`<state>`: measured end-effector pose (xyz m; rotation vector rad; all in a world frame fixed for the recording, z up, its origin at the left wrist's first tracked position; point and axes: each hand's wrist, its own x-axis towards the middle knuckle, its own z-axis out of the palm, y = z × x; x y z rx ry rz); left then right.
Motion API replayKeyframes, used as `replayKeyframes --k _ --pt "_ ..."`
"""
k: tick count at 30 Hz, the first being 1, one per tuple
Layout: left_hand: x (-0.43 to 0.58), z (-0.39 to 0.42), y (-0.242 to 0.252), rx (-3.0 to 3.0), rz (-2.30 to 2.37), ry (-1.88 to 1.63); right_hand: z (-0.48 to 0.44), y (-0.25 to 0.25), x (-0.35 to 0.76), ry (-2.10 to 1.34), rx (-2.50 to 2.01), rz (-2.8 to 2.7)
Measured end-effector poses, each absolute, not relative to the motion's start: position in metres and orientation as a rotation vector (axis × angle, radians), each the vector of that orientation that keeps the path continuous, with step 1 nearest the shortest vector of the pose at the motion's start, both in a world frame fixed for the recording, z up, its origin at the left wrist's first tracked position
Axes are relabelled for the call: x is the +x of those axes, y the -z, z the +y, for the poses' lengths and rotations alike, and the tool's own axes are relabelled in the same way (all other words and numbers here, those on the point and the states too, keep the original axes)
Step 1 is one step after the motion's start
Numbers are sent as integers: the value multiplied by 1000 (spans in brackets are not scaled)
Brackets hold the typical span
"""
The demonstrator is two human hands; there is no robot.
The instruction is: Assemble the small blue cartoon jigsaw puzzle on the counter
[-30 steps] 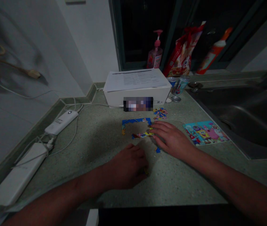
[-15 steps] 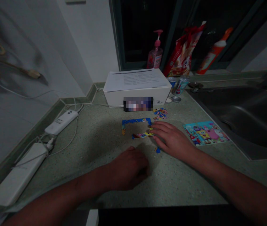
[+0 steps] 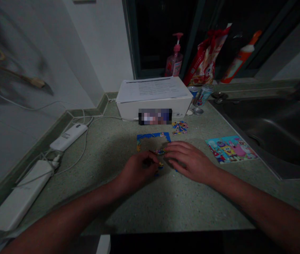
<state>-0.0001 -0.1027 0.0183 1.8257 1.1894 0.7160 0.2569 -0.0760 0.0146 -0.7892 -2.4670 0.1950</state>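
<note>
A partly joined jigsaw puzzle border [image 3: 152, 135] lies on the counter, with blue edges at the top and sides. My left hand [image 3: 136, 171] is at its lower left, thumb and fingers closed in a pinch. Small yellow and blue puzzle pieces [image 3: 161, 165] show at those fingertips, partly hidden. My right hand [image 3: 192, 160] rests open, fingers stretched over the right end of the border's lower strip [image 3: 159, 152]. A loose pile of puzzle pieces [image 3: 180, 127] lies behind the right hand.
A colourful picture card [image 3: 231, 149] lies right of my right hand, by the sink [image 3: 277, 127]. A phone with a blurred screen [image 3: 155, 116] leans on a white box [image 3: 129, 107]. Cans [image 3: 203, 95] stand behind. A power bank [image 3: 69, 137] and cables are at left.
My left hand has moved up and forward to the lower strip, and pieces now show at its fingertips. My right hand has shifted slightly left, fingers still stretched.
</note>
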Motion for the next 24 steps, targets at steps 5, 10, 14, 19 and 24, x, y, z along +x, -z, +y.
replayKeyframes --k 5,10,14,19,24 --pt "-2 -102 -13 1861 1198 -696 -80 -19 255 -274 -686 -2461" --pt "-5 -98 -12 1880 1205 -697 -80 -19 253 -293 -750 -2455" --pt "-4 -99 -15 1843 1204 -723 -76 -22 260 -270 -937 -2409" --pt "2 -111 -19 1922 1113 -586 -72 -37 275 -544 -1111 -2559" --pt "5 -120 -23 2076 950 -463 -77 -36 278 -570 -1127 -2675"
